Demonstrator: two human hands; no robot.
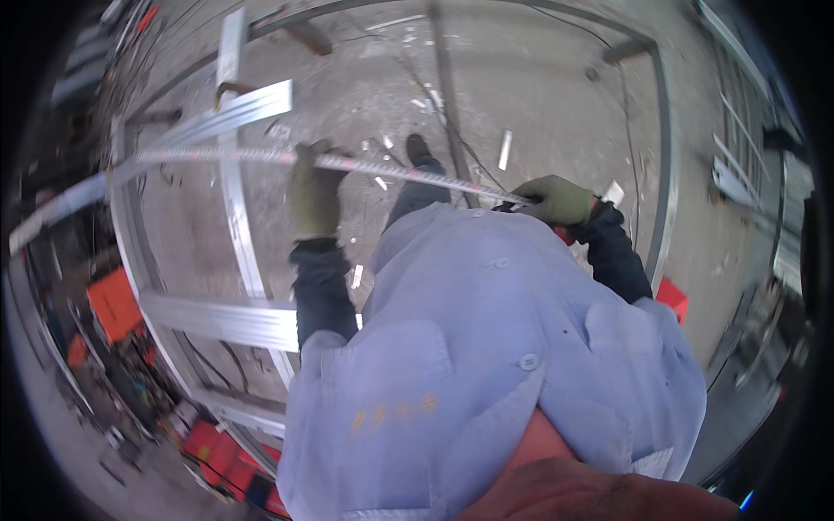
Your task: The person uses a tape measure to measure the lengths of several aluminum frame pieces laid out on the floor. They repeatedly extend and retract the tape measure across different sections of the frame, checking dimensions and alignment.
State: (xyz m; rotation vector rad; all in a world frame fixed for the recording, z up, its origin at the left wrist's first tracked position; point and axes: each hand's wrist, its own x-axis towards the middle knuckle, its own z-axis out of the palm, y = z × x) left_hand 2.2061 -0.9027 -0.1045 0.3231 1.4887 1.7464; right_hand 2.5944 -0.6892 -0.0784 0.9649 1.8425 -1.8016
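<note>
A pale tape measure blade (pixel 408 175) with reddish marks stretches across the metal frame from the left side to my right hand. My left hand (pixel 314 195), in an olive-green glove, is closed around the blade partway along. My gloved right hand (pixel 558 200) is closed at the blade's right end, with dark and red parts showing beside it, probably the tape measure's case. The blade's far left end lies near the frame's left rail, blurred. A silver ribbed metal profile (pixel 252 111) sits just beyond the blade on the left.
The grey metal frame (pixel 667 156) surrounds me. A long silver bar (pixel 236 204) and another ribbed profile (pixel 226 321) cross its left part. Metal offcuts (pixel 506 149) and cables lie on the concrete floor. An orange box (pixel 115 304) and red cases (pixel 221 456) stand outside the frame, left.
</note>
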